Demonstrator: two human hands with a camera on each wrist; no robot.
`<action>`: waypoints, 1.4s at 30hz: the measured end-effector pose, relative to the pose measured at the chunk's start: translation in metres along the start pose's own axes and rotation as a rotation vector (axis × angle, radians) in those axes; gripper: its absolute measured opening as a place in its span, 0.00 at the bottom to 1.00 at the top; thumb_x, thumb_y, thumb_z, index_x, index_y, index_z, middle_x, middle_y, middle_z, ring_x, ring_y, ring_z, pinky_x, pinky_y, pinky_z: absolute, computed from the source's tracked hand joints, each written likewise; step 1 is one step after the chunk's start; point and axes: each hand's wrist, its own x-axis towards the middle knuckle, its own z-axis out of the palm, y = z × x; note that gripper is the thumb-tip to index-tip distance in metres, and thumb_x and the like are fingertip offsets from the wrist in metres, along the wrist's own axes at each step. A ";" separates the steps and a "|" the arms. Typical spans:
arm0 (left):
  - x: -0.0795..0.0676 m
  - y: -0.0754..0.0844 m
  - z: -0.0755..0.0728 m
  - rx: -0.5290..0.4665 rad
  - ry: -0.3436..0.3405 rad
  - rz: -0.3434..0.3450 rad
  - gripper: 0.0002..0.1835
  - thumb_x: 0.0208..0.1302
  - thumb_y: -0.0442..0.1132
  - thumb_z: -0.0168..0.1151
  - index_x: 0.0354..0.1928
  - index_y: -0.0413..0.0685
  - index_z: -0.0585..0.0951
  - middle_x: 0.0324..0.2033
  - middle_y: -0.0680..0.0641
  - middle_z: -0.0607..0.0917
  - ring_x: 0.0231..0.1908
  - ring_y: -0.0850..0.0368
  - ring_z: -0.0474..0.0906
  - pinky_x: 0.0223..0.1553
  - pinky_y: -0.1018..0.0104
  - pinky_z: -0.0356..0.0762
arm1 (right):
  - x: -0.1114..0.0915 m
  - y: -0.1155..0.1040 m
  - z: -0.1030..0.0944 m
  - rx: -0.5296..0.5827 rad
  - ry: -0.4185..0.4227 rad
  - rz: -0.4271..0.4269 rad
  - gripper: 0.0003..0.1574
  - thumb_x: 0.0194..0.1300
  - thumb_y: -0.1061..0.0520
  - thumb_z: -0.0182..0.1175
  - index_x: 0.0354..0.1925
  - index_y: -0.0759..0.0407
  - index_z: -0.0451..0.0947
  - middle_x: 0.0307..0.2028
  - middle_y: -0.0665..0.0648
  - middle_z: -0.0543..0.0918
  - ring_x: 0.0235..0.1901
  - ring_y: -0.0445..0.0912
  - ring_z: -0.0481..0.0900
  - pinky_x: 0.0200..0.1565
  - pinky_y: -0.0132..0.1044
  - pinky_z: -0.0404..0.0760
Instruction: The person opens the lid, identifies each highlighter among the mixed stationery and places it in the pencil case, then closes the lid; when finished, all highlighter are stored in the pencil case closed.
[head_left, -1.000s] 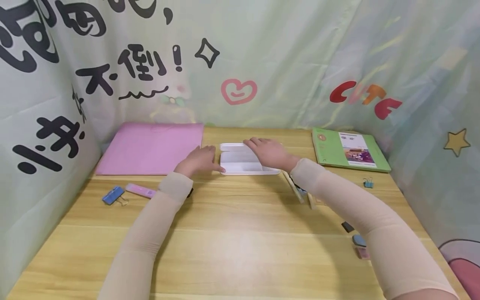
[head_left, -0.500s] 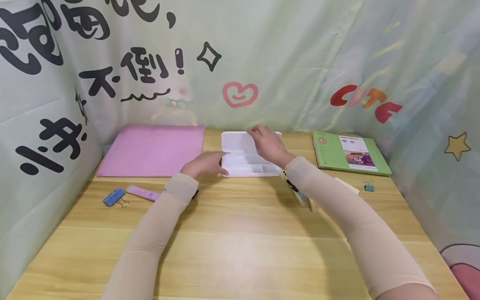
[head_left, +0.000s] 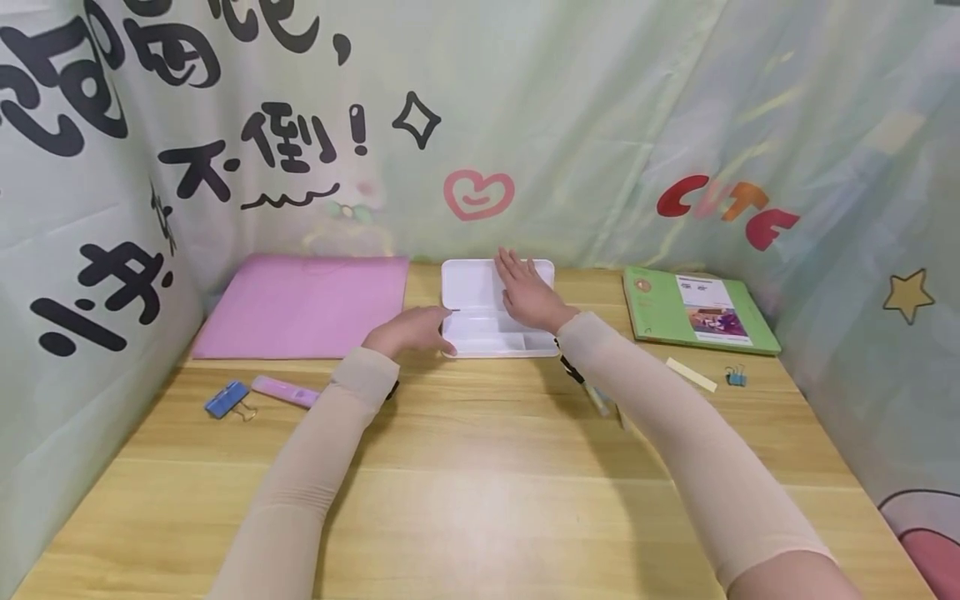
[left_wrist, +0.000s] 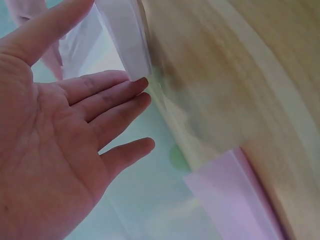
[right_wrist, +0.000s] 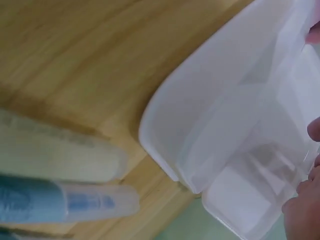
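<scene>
- Light wood-grain tabletop [head_left: 480,500], beneath the things.
- Flat pink rectangular pad [head_left: 307,308], at the back left.
- Green rectangular book [head_left: 656,321] with a pictured white label [head_left: 712,310], at the back right.
- White plastic hinged case [head_left: 472,285], lying open between pad and book, its tray divided.
- Right hand [head_left: 534,298], fingers straight, laid on the inside of the case's lid.
- Left hand [head_left: 411,330], thumb and fingers spread, touching the case's left end.
- Lilac stick-shaped item [head_left: 285,392], beside the left forearm.
- Blue binder clip [head_left: 227,400], left of it.
- Small teal binder clip [head_left: 736,377], in front of the book.
</scene>
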 end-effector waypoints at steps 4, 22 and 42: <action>0.001 -0.003 0.003 0.022 -0.010 0.011 0.43 0.46 0.54 0.64 0.62 0.44 0.60 0.49 0.46 0.74 0.55 0.51 0.62 0.60 0.52 0.44 | -0.004 0.000 -0.001 0.058 -0.019 -0.017 0.36 0.66 0.55 0.38 0.65 0.64 0.37 0.66 0.60 0.37 0.64 0.50 0.32 0.61 0.49 0.36; -0.001 -0.016 -0.001 0.016 0.026 0.005 0.45 0.46 0.57 0.62 0.64 0.46 0.57 0.57 0.46 0.66 0.59 0.51 0.56 0.59 0.48 0.40 | -0.098 0.003 -0.041 -0.087 -0.048 0.137 0.09 0.56 0.53 0.54 0.28 0.59 0.74 0.29 0.56 0.73 0.32 0.51 0.70 0.33 0.44 0.71; -0.003 -0.009 0.006 -0.003 -0.003 0.021 0.45 0.49 0.57 0.59 0.66 0.48 0.51 0.64 0.42 0.49 0.63 0.50 0.42 0.60 0.51 0.30 | -0.140 -0.013 -0.025 -0.118 -0.303 0.378 0.20 0.53 0.49 0.54 0.11 0.55 0.68 0.20 0.57 0.69 0.22 0.50 0.67 0.16 0.41 0.66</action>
